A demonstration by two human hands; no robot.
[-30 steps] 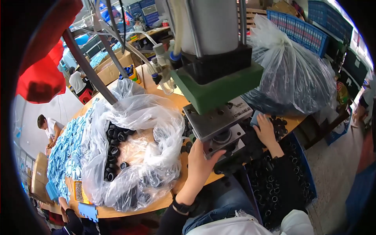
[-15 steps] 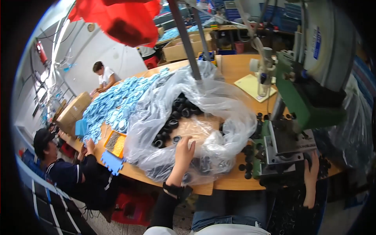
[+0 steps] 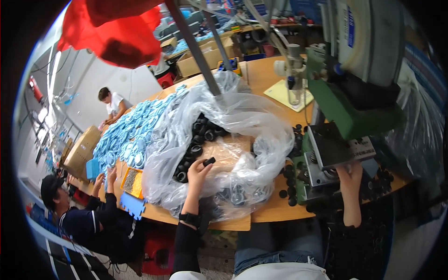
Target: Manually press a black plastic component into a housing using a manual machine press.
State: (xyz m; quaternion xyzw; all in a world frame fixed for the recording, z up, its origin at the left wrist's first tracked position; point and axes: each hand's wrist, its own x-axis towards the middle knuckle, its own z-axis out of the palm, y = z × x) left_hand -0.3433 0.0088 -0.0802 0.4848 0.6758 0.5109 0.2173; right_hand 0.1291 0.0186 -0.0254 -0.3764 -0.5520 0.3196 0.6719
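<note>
My left hand [image 3: 198, 176] pinches a small black round part [image 3: 209, 162] between thumb and fingers, above the near side of a clear plastic bag [image 3: 156, 161]. Inside the opened bag lie several more black round parts [image 3: 196, 150], loose around a brown cardboard surface [image 3: 227, 153]. On the right, my right hand [image 3: 351, 179] reaches up to the press's metal fixture [image 3: 322, 175], below its upper plate [image 3: 343, 147]. The plate and fixture hide those fingertips, so what they touch is not visible.
The green press head [image 3: 354, 107] rises on the right. Loose black parts [image 3: 291, 191] lie beside its base. Left of the bag are a heap of light blue pieces [image 3: 135, 126] and an orange tray [image 3: 133, 182]. A co-worker [image 3: 77, 214] sits at the left; another person [image 3: 113, 106] sits farther back.
My left hand has lifted a black round part from the bag. My right hand has moved from the fixture's right side to its front, beneath the plate. The whole view has shifted slightly.
</note>
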